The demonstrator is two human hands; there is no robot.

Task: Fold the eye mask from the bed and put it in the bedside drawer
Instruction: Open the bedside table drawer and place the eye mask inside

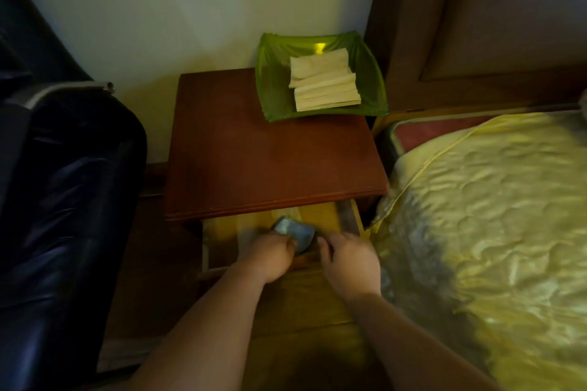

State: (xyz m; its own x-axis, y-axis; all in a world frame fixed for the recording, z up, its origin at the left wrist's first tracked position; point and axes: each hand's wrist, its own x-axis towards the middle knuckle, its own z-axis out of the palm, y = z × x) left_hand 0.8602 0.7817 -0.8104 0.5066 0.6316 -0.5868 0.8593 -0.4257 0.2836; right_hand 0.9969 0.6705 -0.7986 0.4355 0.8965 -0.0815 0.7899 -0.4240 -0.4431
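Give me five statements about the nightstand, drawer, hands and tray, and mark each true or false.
1. The drawer is pulled open. True.
2. The eye mask lies on the bed. False: it is at the open drawer, folded small, with the left hand on it.
3. The green tray stands on the nightstand and holds folded pale sheets. True.
4. The right hand rests on the nightstand top. False: it is at the drawer's front edge, beside the mask.
5. The tray is at the nightstand's front left corner. False: it is at the back right corner, near the wall.
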